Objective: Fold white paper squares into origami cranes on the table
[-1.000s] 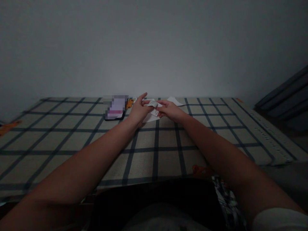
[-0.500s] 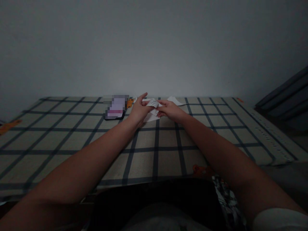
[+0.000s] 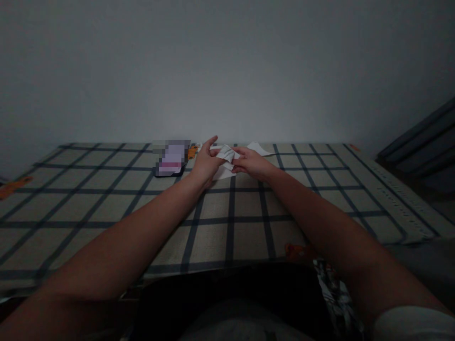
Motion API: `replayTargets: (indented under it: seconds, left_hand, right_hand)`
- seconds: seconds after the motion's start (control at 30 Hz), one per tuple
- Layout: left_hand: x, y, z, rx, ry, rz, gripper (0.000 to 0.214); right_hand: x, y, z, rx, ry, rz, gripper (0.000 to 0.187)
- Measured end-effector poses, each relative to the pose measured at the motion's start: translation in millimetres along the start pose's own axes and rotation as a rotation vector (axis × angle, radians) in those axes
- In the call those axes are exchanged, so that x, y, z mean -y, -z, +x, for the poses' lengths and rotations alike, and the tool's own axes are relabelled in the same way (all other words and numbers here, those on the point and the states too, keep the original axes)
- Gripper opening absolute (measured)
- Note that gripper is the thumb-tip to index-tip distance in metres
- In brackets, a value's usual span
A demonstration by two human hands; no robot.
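Note:
Both my arms reach far out over a checked cloth. My left hand and my right hand meet at a small piece of white paper, which they pinch between them just above the cloth. My left forefinger sticks up; the other fingers close on the paper. More white paper lies flat under the hands.
A phone with a lit screen lies left of my hands. Another white sheet lies at the far edge by the wall. Orange prints mark the cloth. A dark slanted panel stands at the right.
The pinched paper has shifted slightly between my fingers; arms and hands stay in almost the same place.

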State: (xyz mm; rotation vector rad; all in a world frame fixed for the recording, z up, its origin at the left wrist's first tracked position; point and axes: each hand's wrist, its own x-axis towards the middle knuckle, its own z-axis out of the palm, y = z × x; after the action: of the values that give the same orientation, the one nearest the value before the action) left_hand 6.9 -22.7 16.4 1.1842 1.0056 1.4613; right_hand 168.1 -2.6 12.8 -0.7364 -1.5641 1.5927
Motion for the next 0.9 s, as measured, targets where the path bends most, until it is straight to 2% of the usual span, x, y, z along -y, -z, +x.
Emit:
replayTargets:
  seconds: [0.23, 0.5, 0.67, 0.9]
  left_hand:
    - [-0.3, 0.6, 0.4, -0.026, -0.073, 0.056, 0.085]
    - [-1.9, -1.2, 0.2, -0.055, 0.018, 0.009, 0.088]
    - [0.1, -1.0, 2.0, -0.066, 0.048, -0.021, 0.091]
    - [-0.3, -0.8, 2.5, -0.062, 0.105, 0.004, 0.087]
  right_hand:
    - [2.6, -4.5, -2.9, 0.070, -0.095, 0.046, 0.029]
    - [4.4, -5.4, -3.8, 0.065, -0.121, 0.090, 0.031]
    - [4.6, -7.7, -4.4, 0.046, -0.150, 0.123, 0.024]
    - [0.8, -5.3, -3.9, 0.053, -0.118, 0.135, 0.026]
